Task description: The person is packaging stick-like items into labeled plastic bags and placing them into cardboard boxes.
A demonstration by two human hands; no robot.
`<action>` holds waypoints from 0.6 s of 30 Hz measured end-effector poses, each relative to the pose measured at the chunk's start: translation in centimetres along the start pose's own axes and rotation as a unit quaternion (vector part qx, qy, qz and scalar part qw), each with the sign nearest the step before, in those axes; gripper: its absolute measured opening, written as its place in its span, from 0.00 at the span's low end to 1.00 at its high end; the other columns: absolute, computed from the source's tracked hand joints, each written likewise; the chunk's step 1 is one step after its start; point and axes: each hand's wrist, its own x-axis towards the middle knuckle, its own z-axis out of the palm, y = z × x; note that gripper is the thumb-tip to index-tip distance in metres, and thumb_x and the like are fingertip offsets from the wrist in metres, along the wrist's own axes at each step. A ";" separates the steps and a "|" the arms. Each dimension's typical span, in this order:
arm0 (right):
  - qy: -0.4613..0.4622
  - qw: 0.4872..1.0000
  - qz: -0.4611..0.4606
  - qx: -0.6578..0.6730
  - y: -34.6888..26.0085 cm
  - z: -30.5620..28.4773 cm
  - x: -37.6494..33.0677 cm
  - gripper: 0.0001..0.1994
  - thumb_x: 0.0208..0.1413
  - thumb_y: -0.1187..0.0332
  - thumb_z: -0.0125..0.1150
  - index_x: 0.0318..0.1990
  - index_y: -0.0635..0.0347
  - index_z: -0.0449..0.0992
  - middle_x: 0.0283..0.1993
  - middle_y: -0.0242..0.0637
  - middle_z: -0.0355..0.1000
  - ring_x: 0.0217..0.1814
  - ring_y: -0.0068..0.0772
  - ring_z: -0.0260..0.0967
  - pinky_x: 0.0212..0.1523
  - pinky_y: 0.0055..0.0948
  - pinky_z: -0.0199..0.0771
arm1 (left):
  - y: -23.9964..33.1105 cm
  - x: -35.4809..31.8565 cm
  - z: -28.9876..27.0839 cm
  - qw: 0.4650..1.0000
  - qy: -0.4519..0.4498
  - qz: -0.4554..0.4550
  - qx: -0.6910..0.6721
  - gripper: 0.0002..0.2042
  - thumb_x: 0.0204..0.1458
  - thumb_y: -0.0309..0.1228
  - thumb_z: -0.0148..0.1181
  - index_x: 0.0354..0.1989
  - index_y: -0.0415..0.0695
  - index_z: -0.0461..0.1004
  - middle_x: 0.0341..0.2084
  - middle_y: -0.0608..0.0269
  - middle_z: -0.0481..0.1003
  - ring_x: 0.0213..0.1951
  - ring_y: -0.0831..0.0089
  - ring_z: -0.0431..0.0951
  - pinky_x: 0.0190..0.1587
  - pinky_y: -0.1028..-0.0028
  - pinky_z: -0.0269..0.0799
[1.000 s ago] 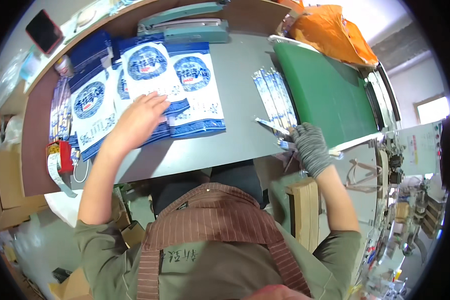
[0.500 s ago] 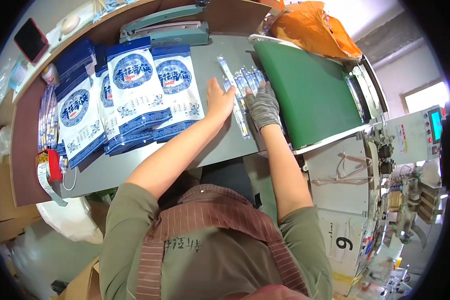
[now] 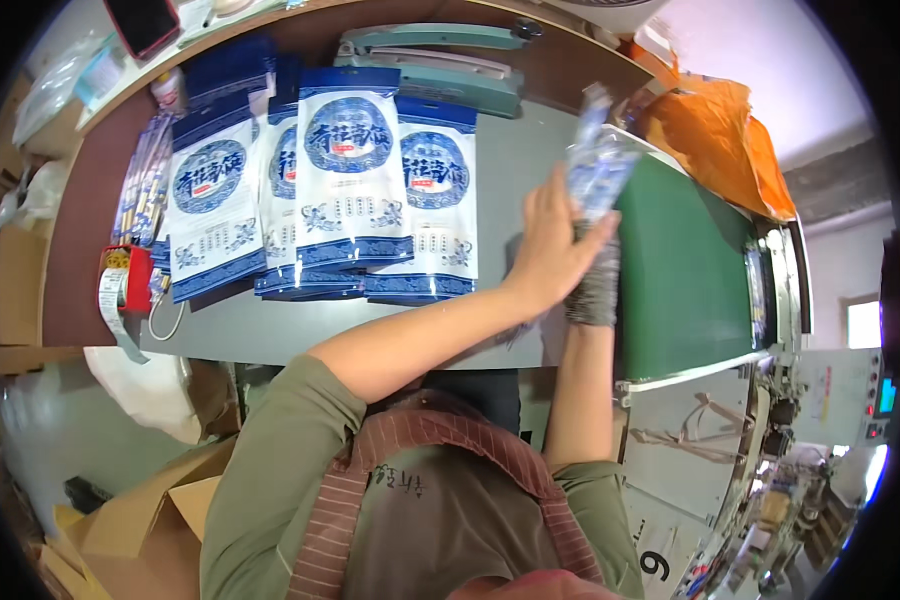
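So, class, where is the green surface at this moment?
In the head view, the green surface lies on the right, just beside the gloved right hand, with the orange bag at its far end.

I count two hands through my remote feed, the left hand (image 3: 550,250) bare and the right hand (image 3: 596,280) in one grey glove. Four blue-and-white pouches (image 3: 352,170) show me their fronts; the stacks overlap too much for a total. I see two bundles of slim packets, one held (image 3: 602,175), one at the left (image 3: 142,185), their pieces uncountable. I make out one teal sealer (image 3: 430,72), one green belt (image 3: 685,270), one orange bag (image 3: 725,145), one phone (image 3: 150,25).
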 end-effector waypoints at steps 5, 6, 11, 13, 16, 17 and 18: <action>-0.060 0.983 -0.088 -0.150 -6.9 4.9 -1.7 0.33 0.51 0.66 0.63 0.63 0.60 0.56 0.54 0.40 0.65 0.48 0.33 0.67 0.48 0.30 0.68 | 4.4 0.2 -3.1 0.975 -0.041 0.218 -0.019 0.55 0.41 0.52 0.69 0.69 0.39 0.37 0.67 0.45 0.42 0.65 0.49 0.50 0.59 0.56 0.57; -0.073 0.986 -0.105 -0.104 -7.3 4.9 -1.8 0.37 0.43 0.74 0.70 0.62 0.60 0.57 0.48 0.38 0.68 0.41 0.29 0.69 0.38 0.25 0.73 | 4.0 0.2 -3.6 0.974 -0.040 0.223 -0.016 0.55 0.41 0.52 0.69 0.69 0.39 0.37 0.67 0.45 0.42 0.65 0.49 0.50 0.59 0.56 0.57; -0.105 0.933 -0.156 -0.306 -6.8 4.8 -3.9 0.54 0.32 0.57 0.78 0.67 0.59 0.49 0.52 0.43 0.66 0.51 0.34 0.67 0.46 0.29 0.72 | 1.3 -1.2 -6.7 0.941 -0.327 -0.042 0.076 0.42 0.34 0.42 0.75 0.59 0.43 0.59 0.45 0.50 0.73 0.48 0.61 0.74 0.50 0.67 0.69; -0.117 0.947 -0.106 -0.281 -6.3 5.2 -6.9 0.54 0.32 0.57 0.78 0.67 0.59 0.48 0.51 0.42 0.67 0.51 0.34 0.66 0.47 0.29 0.71 | -0.4 -3.2 -7.1 0.937 -0.347 -0.043 0.022 0.30 0.37 0.37 0.72 0.49 0.41 0.67 0.36 0.55 0.76 0.41 0.67 0.77 0.46 0.70 0.71; -0.098 0.961 -0.201 -0.162 -6.4 8.7 -9.3 0.52 0.35 0.58 0.76 0.67 0.58 0.49 0.52 0.41 0.64 0.43 0.28 0.69 0.45 0.30 0.72 | 1.5 -9.2 -8.4 0.882 -0.435 -0.144 -0.113 0.23 0.43 0.35 0.69 0.46 0.40 0.69 0.32 0.61 0.75 0.37 0.73 0.75 0.43 0.70 0.71; -0.146 0.945 -0.231 -0.181 -5.8 9.3 -8.7 0.50 0.38 0.59 0.74 0.67 0.58 0.48 0.54 0.41 0.63 0.42 0.28 0.70 0.45 0.31 0.72 | 0.8 -12.0 -8.7 0.859 -0.423 -0.205 -0.203 0.21 0.45 0.35 0.68 0.46 0.40 0.70 0.32 0.61 0.75 0.37 0.73 0.76 0.42 0.70 0.71; -0.188 0.924 -0.264 -0.203 -5.7 9.1 -8.2 0.48 0.41 0.60 0.72 0.67 0.57 0.47 0.57 0.40 0.61 0.41 0.27 0.70 0.45 0.32 0.73 | 0.2 -13.8 -8.9 0.823 -0.412 -0.258 -0.294 0.20 0.46 0.35 0.67 0.45 0.40 0.70 0.32 0.62 0.75 0.37 0.73 0.76 0.42 0.71 0.71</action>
